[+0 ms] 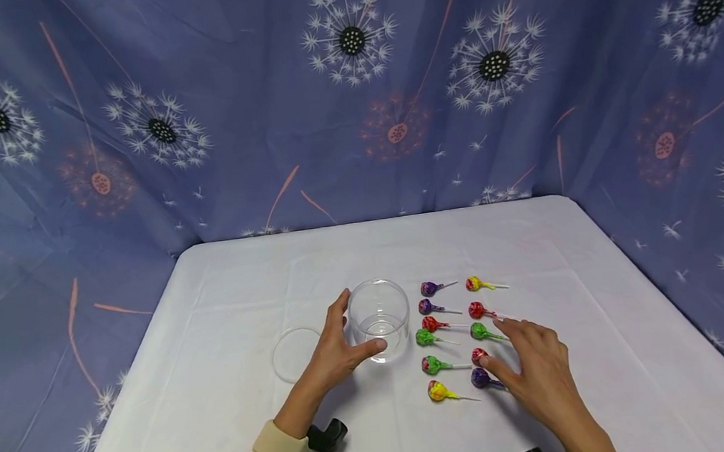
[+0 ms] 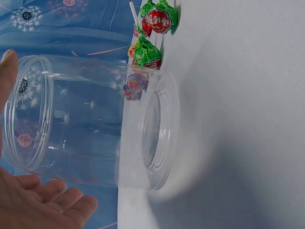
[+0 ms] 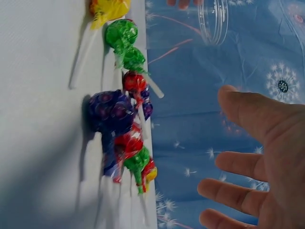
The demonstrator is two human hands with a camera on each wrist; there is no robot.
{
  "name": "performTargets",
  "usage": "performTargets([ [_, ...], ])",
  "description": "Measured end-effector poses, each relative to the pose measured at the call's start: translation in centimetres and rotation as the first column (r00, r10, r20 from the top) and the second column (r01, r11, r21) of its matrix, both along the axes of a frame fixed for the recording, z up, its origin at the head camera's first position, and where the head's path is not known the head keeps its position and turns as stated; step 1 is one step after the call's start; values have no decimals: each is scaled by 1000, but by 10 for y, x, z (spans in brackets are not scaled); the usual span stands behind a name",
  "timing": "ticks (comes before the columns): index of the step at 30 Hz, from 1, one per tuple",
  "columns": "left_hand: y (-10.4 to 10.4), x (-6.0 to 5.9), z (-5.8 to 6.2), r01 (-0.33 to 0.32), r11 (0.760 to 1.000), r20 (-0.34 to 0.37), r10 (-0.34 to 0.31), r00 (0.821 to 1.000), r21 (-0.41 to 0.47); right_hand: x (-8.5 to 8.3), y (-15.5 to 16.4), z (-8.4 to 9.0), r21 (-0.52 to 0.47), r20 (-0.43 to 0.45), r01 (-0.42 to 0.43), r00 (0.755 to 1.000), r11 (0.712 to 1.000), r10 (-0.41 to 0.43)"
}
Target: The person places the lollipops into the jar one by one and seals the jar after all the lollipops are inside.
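Above the table (image 1: pixel 177 400), we hold the right hand (image 1: pixel 536 365) at 4 o'clock and the left hand (image 1: pixel 333 354) at 8 about the jar (image 1: pixel 378 307), thumbs and fingers spread. The jar stands upright; we cannot tell whether the left hand touches it. The lid (image 1: pixel 294 355) lies at its 9 o'clock, the lollipops (image 1: pixel 478 331) at 3. We judge this step a reach; the next move calls for pinching one lollipop.

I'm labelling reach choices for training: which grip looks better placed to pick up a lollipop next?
Probably the right: the right grip holds nothing and hovers close to the lollipops. The left grip is at the clear jar, farther from them.
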State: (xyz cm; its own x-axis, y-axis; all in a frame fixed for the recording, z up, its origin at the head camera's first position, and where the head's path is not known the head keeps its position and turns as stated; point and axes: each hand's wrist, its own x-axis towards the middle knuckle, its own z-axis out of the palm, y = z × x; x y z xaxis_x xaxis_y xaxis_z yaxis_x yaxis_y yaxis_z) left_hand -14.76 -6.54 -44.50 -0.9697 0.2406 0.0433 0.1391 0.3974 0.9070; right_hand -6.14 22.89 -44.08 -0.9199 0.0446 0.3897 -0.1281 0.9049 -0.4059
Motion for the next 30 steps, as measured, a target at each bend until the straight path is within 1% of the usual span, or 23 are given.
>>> performTargets([
  [4,1,-1,-2,-1,1000,1,1,1000,25,2,3,-4,6,-6,10,1000,1000,-10],
  [9,2,-1,-3,-10,999,28,9,1000,33,6,7,-11,9,37,40,999,999,-40],
  [13,4,0,-3,-8,999,39,7,999,40,11,11,-17,18,95,59,994,998,-61],
  [16,5,-1,-4,-10,999,42,9,999,44,16,14,-21,30,163,76,983,997,-80],
  [18,6,-1,-5,-10,999,41,8,999,38,18,16,-24,36,187,87,978,996,-92],
  [24,7,-1,-7,-7,999,44,6,999,42,22,17,-31,37,158,83,984,996,-87],
  [30,10,-1,-7,-10,998,51,7,999,57,23,19,-33,38,212,84,973,996,-90],
])
